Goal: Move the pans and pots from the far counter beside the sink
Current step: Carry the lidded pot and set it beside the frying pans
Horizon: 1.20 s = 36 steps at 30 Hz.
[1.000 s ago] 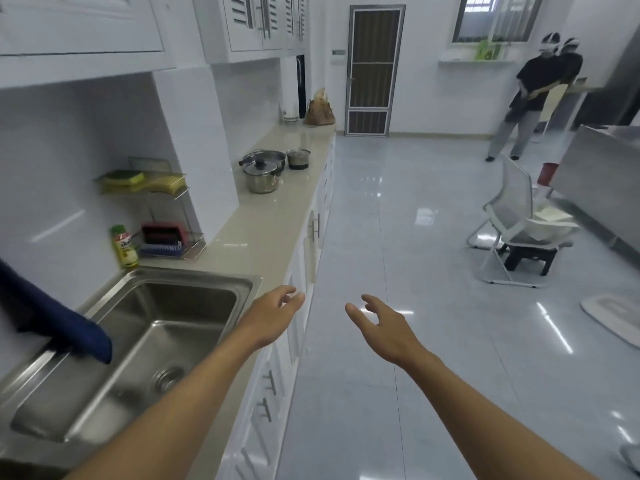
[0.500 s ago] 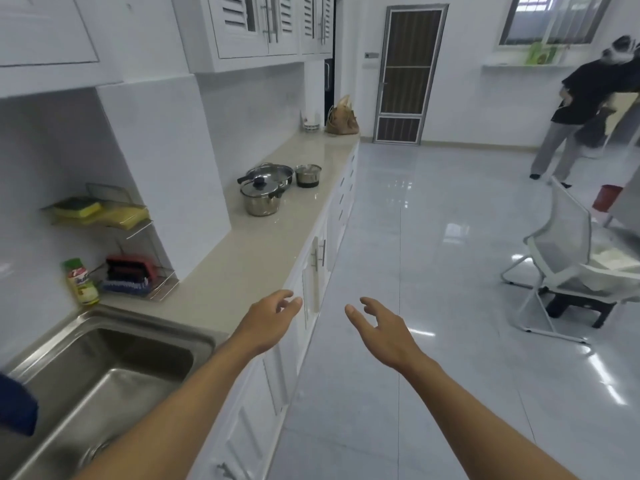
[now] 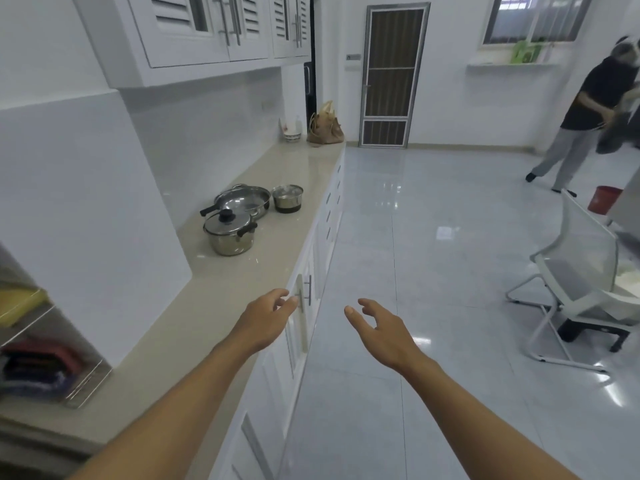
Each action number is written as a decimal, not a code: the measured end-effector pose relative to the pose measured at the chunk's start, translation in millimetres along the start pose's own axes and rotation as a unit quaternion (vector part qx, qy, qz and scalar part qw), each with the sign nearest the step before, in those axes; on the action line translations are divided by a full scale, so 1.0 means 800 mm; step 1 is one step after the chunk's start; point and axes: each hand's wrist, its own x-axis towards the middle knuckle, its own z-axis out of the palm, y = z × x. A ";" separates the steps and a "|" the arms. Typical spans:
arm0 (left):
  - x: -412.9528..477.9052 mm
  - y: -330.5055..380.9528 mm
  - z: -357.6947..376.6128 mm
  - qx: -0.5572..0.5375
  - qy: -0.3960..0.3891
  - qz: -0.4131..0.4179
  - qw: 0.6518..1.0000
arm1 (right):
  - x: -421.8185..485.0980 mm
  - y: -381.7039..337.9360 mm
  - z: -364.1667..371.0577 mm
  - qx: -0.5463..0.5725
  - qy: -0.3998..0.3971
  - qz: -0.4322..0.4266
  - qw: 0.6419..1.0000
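Observation:
Three steel vessels stand together on the beige counter point(image 3: 221, 306), ahead of me and to the left. Nearest is a lidded pot point(image 3: 230, 233) with black handles and a black knob. Behind it lies a wide pan point(image 3: 244, 201) with a black handle, and to the pan's right a small steel pot point(image 3: 287, 198). My left hand point(image 3: 265, 318) hovers over the counter's front edge, fingers apart, holding nothing. Out over the floor, my right hand point(image 3: 379, 329) is likewise open and holds nothing. Both hands are well short of the pots. The sink is out of view.
A wire rack point(image 3: 45, 362) with sponges and a brush sits at the counter's near left. A brown bag point(image 3: 325, 125) and a white container point(image 3: 290, 129) stand at the far end. A white chair point(image 3: 581, 289) is on the right; a person point(image 3: 588, 119) stands far right by a red bucket point(image 3: 606, 199).
I have moved forward along the counter: the sink has slid out of view at the lower left and the pots appear closer. Both hands stay open and held out in front.

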 end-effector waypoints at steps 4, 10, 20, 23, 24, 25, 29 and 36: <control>0.077 0.014 0.000 0.002 0.000 -0.007 1.000 | 0.082 0.001 -0.013 -0.002 -0.009 -0.003 1.000; 0.200 0.032 0.007 -0.005 0.033 -0.030 0.999 | 0.228 0.011 -0.039 -0.010 -0.039 -0.029 0.999; 0.355 0.049 0.011 -0.038 0.112 -0.107 0.987 | 0.448 0.010 -0.070 -0.035 -0.116 -0.069 0.990; 0.391 0.035 0.004 -0.042 0.122 -0.125 0.984 | 0.500 0.008 -0.056 -0.043 -0.141 -0.073 0.986; 0.405 0.030 0.000 -0.041 0.121 -0.130 0.983 | 0.518 0.008 -0.050 -0.047 -0.147 -0.074 0.985; 0.420 0.025 -0.005 -0.039 0.122 -0.133 0.983 | 0.537 0.006 -0.044 -0.051 -0.151 -0.078 0.984; 0.489 0.005 -0.038 -0.038 0.131 -0.136 0.981 | 0.611 -0.009 -0.015 -0.056 -0.159 -0.081 0.982; 0.600 -0.027 -0.093 -0.038 0.142 -0.156 0.977 | 0.724 -0.056 0.036 -0.065 -0.157 -0.094 0.981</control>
